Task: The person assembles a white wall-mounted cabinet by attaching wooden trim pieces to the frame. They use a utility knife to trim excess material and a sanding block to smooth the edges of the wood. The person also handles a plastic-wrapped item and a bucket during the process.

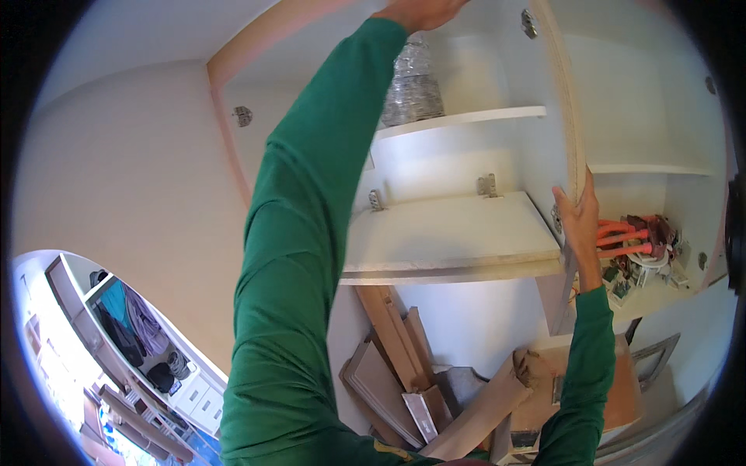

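My left arm, in a green sleeve, reaches up across the cabinet; my left hand (423,11) is cut off by the upper edge, its fingers out of sight. Lower right, my right hand (579,221) grips the front edge of the white cabinet's upright divider (573,101), thumb on one side and fingers on the other. Left of it a white door panel (458,229) with metal hinges (487,185) lies flat in the lower compartment. Above that runs a white shelf (466,120), bearing a stack wrapped in clear plastic (416,85), partly behind my left forearm.
The right compartment holds orange tubes (622,237) and a pile of small parts (649,268). Below the cabinet lean brown boards (400,334), a cardboard roll (482,412) and a large carton (622,388). A wardrobe with hanging clothes (144,322) shows at the lower left.
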A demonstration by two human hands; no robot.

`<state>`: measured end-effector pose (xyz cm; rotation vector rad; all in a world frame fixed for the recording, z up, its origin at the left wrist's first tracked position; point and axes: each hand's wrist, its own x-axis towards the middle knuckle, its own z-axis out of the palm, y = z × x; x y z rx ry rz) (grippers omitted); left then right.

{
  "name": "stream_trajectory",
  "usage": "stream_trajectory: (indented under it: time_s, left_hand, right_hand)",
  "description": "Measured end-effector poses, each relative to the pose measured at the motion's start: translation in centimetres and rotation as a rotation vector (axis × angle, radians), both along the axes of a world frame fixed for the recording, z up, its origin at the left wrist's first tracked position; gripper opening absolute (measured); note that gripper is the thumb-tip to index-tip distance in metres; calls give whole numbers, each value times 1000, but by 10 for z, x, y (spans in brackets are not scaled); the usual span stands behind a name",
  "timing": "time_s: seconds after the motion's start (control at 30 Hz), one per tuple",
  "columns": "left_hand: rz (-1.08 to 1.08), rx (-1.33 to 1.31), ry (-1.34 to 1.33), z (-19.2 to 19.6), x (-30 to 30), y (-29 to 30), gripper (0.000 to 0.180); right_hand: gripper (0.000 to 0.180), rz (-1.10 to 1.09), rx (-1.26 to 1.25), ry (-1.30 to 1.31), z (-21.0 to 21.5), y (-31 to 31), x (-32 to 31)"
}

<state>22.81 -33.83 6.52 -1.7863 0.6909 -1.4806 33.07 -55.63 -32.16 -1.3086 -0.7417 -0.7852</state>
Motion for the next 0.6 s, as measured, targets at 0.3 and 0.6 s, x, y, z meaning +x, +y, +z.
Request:
stream_trajectory:
  time_s: [0.3,0.6]
  left_hand:
    - [63,-281,-345,-6,-141,239,52]
    - [386,-181,-482,21,-113,241,44]
  right_hand:
    - [66,-77,26,-80,-10,3,20]
    - [64,-134,-7,-56,-9,11,14]
